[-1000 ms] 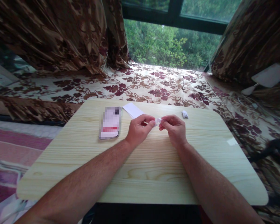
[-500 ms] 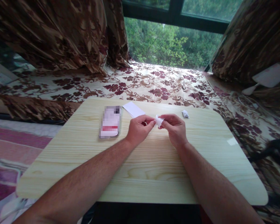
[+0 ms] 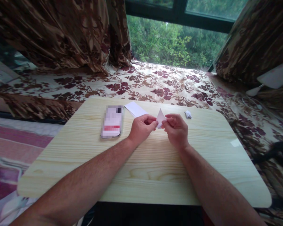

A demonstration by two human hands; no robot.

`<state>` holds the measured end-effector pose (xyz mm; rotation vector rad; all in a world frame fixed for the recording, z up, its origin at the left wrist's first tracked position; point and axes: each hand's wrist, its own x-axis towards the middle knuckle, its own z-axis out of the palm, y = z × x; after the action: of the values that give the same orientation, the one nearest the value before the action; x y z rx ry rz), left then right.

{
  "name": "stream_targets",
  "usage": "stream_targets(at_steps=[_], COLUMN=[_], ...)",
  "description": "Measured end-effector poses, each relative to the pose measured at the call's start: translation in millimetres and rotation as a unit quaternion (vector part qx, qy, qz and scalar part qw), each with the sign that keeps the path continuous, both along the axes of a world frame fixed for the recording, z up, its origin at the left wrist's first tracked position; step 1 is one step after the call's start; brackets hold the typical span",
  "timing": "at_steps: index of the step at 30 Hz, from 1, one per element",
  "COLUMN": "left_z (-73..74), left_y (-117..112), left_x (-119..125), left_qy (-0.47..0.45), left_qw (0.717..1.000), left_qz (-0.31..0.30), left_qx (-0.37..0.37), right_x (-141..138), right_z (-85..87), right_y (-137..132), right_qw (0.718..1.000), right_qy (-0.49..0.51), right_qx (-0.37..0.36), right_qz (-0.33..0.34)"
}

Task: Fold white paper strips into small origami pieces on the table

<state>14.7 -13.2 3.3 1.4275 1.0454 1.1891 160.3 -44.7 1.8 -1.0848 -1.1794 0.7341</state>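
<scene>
A small folded white paper (image 3: 160, 117), pointed at its top, is held between both hands above the table. My left hand (image 3: 142, 127) pinches its left edge between thumb and fingers. On the other side, my right hand (image 3: 176, 128) grips the lower right edge with thumb and index finger. Behind my left hand lies a flat stack of white paper (image 3: 135, 109). A small folded white paper piece (image 3: 188, 114) rests on the table beyond my right hand.
A pixelated phone-shaped object (image 3: 112, 121) lies on the pale wooden table (image 3: 151, 175), left of my hands. A small white patch (image 3: 236, 142) shows near the right edge. Behind the table is a ledge with floral cloth (image 3: 155, 78); a white lamp (image 3: 274, 76) stands at right.
The folded paper has turned between my fingers and now shows a flat face with its point up. My right fingers have shifted along its edge.
</scene>
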Motion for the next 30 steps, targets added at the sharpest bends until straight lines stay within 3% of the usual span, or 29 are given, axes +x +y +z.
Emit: stream_targets(at_steps=[6, 15, 22, 30], left_z=[10.6, 8.2, 11.0, 8.6], left_y=[0.0, 0.4, -1.3, -0.4], left_x=[-2.0, -1.4, -1.5, -0.6], left_qy=[-0.003, -0.009, 0.014, 0.017], left_qw=[0.997, 0.997, 0.998, 0.998], left_qz=[-0.047, -0.055, -0.045, -0.037], left_qx=[-0.058, -0.058, -0.05, -0.051], right_x=[1.6, 2.2, 4.3, 4.3], right_z=[-1.2, -6.3, -14.4, -6.7], right_y=[2.0, 3.5, 3.1, -2.0], right_qw=[1.0, 0.998, 0.996, 0.973], right_qy=[0.016, 0.041, -0.079, -0.204], right_qx=[-0.018, 0.027, 0.025, 0.065], right_qz=[0.016, 0.029, -0.036, -0.092])
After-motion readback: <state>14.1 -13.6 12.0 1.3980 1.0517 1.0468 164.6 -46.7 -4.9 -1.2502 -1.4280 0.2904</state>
